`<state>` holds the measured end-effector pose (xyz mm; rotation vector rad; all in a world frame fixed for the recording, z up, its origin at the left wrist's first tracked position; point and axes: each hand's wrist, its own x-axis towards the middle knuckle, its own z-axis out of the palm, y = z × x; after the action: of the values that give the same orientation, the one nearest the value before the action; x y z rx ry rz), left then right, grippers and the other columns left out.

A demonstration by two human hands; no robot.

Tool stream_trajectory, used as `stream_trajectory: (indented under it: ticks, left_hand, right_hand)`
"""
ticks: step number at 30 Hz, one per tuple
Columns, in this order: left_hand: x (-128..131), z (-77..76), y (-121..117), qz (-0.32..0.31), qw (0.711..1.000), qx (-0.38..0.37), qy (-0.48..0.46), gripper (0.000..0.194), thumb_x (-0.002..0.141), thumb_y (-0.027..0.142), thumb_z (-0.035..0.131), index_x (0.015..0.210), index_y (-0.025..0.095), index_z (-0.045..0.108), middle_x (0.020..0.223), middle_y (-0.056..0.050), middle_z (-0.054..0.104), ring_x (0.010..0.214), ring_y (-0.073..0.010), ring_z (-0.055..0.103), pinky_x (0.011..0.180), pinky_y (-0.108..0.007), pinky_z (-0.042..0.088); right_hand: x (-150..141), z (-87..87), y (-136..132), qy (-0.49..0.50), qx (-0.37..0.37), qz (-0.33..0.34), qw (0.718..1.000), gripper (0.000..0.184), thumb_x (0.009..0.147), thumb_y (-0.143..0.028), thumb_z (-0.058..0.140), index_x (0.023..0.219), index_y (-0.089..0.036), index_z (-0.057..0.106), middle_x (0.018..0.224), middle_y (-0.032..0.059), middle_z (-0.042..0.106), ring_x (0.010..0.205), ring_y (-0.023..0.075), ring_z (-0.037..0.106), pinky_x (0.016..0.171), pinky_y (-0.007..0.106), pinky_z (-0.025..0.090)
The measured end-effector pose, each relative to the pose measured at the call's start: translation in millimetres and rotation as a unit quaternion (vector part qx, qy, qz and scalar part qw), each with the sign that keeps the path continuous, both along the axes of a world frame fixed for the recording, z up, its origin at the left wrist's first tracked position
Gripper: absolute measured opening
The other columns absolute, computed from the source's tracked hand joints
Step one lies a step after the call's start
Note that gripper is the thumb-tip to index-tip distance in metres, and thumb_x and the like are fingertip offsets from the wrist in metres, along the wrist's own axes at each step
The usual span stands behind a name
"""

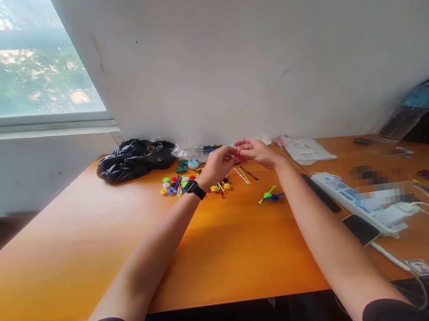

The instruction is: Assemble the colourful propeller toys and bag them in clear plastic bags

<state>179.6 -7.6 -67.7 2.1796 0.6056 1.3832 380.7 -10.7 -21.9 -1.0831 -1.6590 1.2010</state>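
Both hands meet over the far part of the table. My left hand (219, 163), with a black watch (194, 188) on its wrist, is closed with its fingertips on a small pinkish-red plastic piece (237, 153). From the other side my right hand (257, 152) pinches the same piece; fingers cover much of it. Below and left of the hands lie several colourful round caps and thin sticks (180, 184). White and black sticks (244, 175) lie just under the hands. A green and blue plastic assembly (270, 195) rests nearer me, beside my right forearm.
A black plastic bag (134, 160) sits at the back left. On the right are a white power strip (354, 200) with cables, a phone (361, 229), a white plastic packet (307, 150) and a large water bottle (412, 111). The wall closes off the back.
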Motion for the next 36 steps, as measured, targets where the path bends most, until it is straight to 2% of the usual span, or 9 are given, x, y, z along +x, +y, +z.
stream_trajectory:
  ticks: [6, 10, 16, 21, 23, 26, 29, 33, 36]
  left_hand:
    - [3, 1.0, 0, -0.006, 1.000, -0.014, -0.004, 0.008, 0.088, 0.020, 0.071, 0.092, 0.014, 0.068, 0.089, -0.005, 0.075, 0.080, -0.0151, 0.072, 0.075, -0.025, 0.058]
    - [8, -7.9, 6, -0.012, 0.999, -0.028, 0.021, 0.008, 0.088, 0.019, 0.067, 0.094, 0.014, 0.070, 0.086, -0.003, 0.075, 0.077, -0.0144, 0.069, 0.072, -0.024, 0.055]
    - [13, -25.2, 7, 0.061, 0.983, -0.023, 0.171, 0.007, 0.083, 0.023, 0.075, 0.088, 0.017, 0.075, 0.090, -0.006, 0.079, 0.086, -0.0211, 0.072, 0.078, -0.029, 0.054]
    - [17, -30.4, 2, 0.115, 0.943, 0.015, 0.311, 0.019, 0.086, 0.022, 0.071, 0.101, 0.022, 0.081, 0.095, -0.007, 0.081, 0.093, -0.0273, 0.073, 0.085, -0.034, 0.053]
    - [16, -29.5, 2, 0.137, 0.930, 0.026, 0.340, 0.015, 0.088, 0.024, 0.069, 0.095, 0.022, 0.082, 0.090, -0.008, 0.080, 0.094, -0.0283, 0.073, 0.088, -0.036, 0.052]
    - [13, -28.4, 3, 0.158, 0.919, 0.021, 0.359, 0.014, 0.088, 0.028, 0.068, 0.091, 0.023, 0.081, 0.087, -0.008, 0.079, 0.091, -0.0273, 0.073, 0.088, -0.035, 0.052]
    - [10, -29.5, 7, 0.170, 0.915, 0.011, 0.367, 0.014, 0.087, 0.029, 0.068, 0.092, 0.023, 0.080, 0.090, -0.007, 0.079, 0.090, -0.0261, 0.073, 0.085, -0.033, 0.052]
    - [7, -31.1, 9, 0.170, 0.914, -0.005, 0.368, 0.014, 0.086, 0.027, 0.066, 0.094, 0.023, 0.078, 0.091, -0.006, 0.079, 0.088, -0.0252, 0.073, 0.078, -0.031, 0.052]
    - [6, -30.1, 9, 0.163, 0.915, -0.009, 0.369, 0.014, 0.086, 0.027, 0.067, 0.095, 0.023, 0.078, 0.093, -0.005, 0.080, 0.089, -0.0253, 0.074, 0.077, -0.031, 0.052]
  right_hand:
    - [-1, -7.1, 2, -0.021, -0.024, 0.077, 0.996, 0.032, 0.074, -0.039, 0.081, 0.086, -0.018, 0.060, 0.069, -0.0040, 0.055, 0.059, 0.0085, 0.045, 0.056, 0.022, 0.033]
    - [2, -15.7, 4, -0.103, -0.014, 0.058, 0.993, 0.028, 0.083, -0.043, 0.070, 0.079, -0.020, 0.055, 0.063, -0.0060, 0.042, 0.055, 0.0088, 0.034, 0.053, 0.024, 0.027]
    - [16, -32.0, 14, -0.421, -0.020, -0.045, 0.906, 0.021, 0.089, -0.035, 0.063, 0.077, -0.018, 0.062, 0.063, 0.0003, 0.056, 0.062, 0.0152, 0.051, 0.059, 0.027, 0.039]
    - [31, -30.2, 21, -0.471, -0.018, -0.057, 0.880, 0.016, 0.082, -0.032, 0.072, 0.087, -0.017, 0.074, 0.091, 0.0094, 0.077, 0.092, 0.0246, 0.068, 0.074, 0.027, 0.047]
    - [39, -20.6, 19, -0.483, -0.017, -0.034, 0.875, 0.018, 0.079, -0.032, 0.075, 0.091, -0.019, 0.076, 0.103, 0.0093, 0.080, 0.100, 0.0261, 0.070, 0.079, 0.028, 0.048]
    - [49, -3.7, 12, -0.502, -0.047, 0.085, 0.859, 0.025, 0.074, -0.037, 0.081, 0.092, -0.021, 0.079, 0.105, 0.0055, 0.080, 0.102, 0.0261, 0.071, 0.080, 0.028, 0.048]
    - [51, 5.3, 4, -0.528, -0.121, 0.192, 0.818, 0.041, 0.060, -0.042, 0.091, 0.095, -0.022, 0.081, 0.104, 0.0035, 0.080, 0.098, 0.0249, 0.070, 0.076, 0.028, 0.047]
    - [46, 0.7, 2, -0.586, -0.192, 0.208, 0.759, 0.052, 0.048, -0.042, 0.096, 0.094, -0.022, 0.082, 0.087, 0.0017, 0.076, 0.082, 0.0201, 0.064, 0.063, 0.027, 0.040]
    - [45, -4.8, 4, -0.584, -0.218, 0.200, 0.756, 0.050, 0.048, -0.039, 0.096, 0.092, -0.022, 0.082, 0.076, -0.0003, 0.071, 0.072, 0.0171, 0.061, 0.058, 0.026, 0.036]
